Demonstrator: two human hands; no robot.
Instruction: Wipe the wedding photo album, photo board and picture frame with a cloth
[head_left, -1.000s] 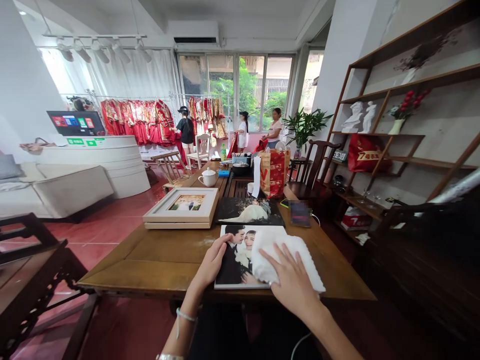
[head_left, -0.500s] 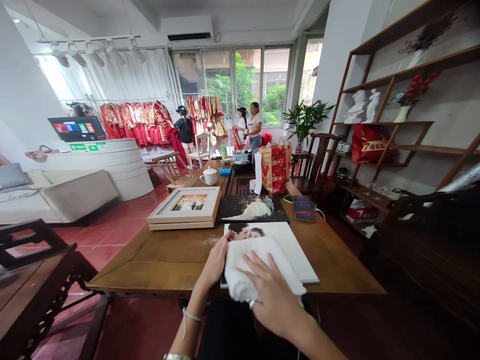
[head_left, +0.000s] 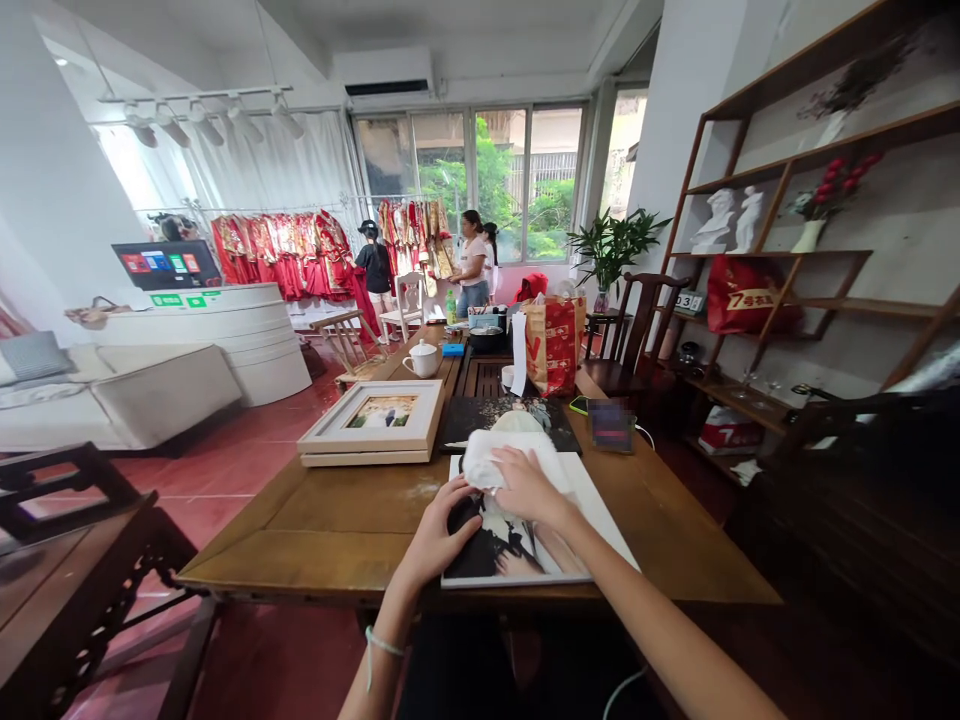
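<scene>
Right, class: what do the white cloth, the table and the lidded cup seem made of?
White cloth: soft fabric, perhaps terry cotton, going by its fluffy edge.
Table: probably wood, brown with a soft sheen; joint lines show.
Lidded cup: likely glazed ceramic, smooth, white and slightly shiny.

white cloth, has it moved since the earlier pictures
Yes: judged against the near edge of the table, the white cloth has moved away from the person, to the far end of the photo print.
</scene>
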